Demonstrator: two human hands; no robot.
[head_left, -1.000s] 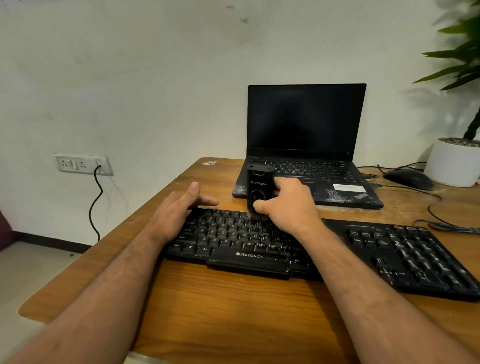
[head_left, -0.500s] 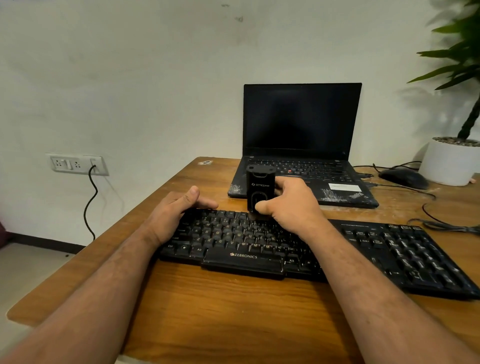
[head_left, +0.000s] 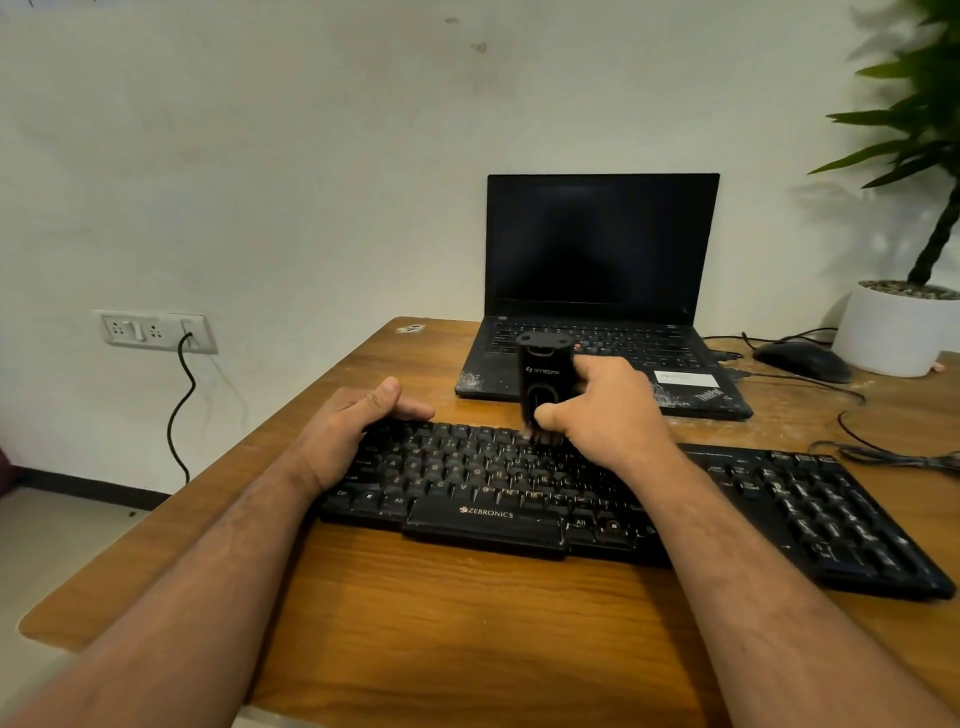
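A black Zebronics keyboard (head_left: 519, 493) lies across the wooden desk (head_left: 467, 623) in front of me. My right hand (head_left: 608, 410) grips a small upright black cleaning tool (head_left: 543, 374), its brush end down on the upper key rows near the keyboard's middle. My left hand (head_left: 353, 426) rests on the keyboard's far left corner, fingers straight along its back edge and thumb raised. The bristles are partly hidden behind my right thumb.
An open black laptop (head_left: 597, 291) with a dark screen stands behind the keyboard. To the right are a black mouse (head_left: 802, 358), loose cables (head_left: 883, 457) and a white plant pot (head_left: 893, 332). A wall socket (head_left: 153, 330) with a plugged cord is at left.
The view shifted slightly. Both hands and the cleaning tool stay at nearly the same place on the keyboard.
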